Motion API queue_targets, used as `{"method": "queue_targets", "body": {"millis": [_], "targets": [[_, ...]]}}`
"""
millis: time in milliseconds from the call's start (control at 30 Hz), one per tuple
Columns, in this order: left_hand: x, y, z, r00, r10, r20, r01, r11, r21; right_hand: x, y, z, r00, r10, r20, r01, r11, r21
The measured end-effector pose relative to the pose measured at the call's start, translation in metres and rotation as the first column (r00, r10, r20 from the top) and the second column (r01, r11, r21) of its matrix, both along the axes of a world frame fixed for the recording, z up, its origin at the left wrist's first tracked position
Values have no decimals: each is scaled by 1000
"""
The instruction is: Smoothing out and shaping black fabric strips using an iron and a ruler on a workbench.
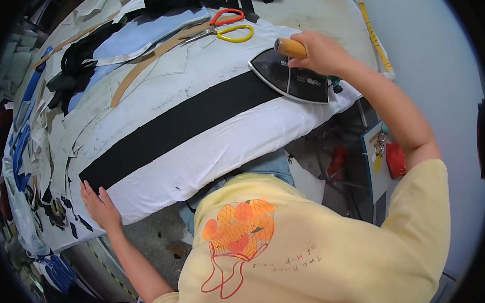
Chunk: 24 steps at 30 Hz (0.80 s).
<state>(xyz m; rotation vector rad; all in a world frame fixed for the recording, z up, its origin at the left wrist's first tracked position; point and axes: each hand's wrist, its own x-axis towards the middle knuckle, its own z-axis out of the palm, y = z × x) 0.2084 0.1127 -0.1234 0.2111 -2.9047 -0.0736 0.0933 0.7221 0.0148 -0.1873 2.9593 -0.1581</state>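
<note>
A long black fabric strip (182, 124) lies flat and slantwise on the white ironing cloth (194, 164). On its far right end rests a clothes iron (290, 76) with a dark body, a pale rim and a wooden handle. My right hand (318, 53) is wrapped round that handle. At the strip's near left end, my left hand (100, 205) lies flat with its fingers stretched out, the tips at the fabric's corner. The part of the strip under the iron is hidden.
Scissors (221, 30) with red and yellow handles lie beyond the strip, beside a brown paper band (146, 63). Light blue fabric (140, 34) and black scraps (87, 55) are piled at the far left. A yellow-wrapped hose (375, 34) hangs at the table's right edge.
</note>
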Motion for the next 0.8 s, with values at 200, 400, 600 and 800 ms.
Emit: {"method": "queue_targets", "body": {"millis": [200,400,600,800], "targets": [[7,-5,1,1000,-2,-8,1,999,-35,37,-77,16,965,224,141,-212,973,-94],[2,-5,-3,999,-38,-7,37,999,-6,50,-87,2,930,292,223,-268,955,-128],[3,-2,6,999,-34,-18,35,999,31,63,-28,4,965,135,225,-144,989,25],[3,-3,2,999,-32,-27,33,999,16,69,-3,7,970,-38,239,21,997,73]]}}
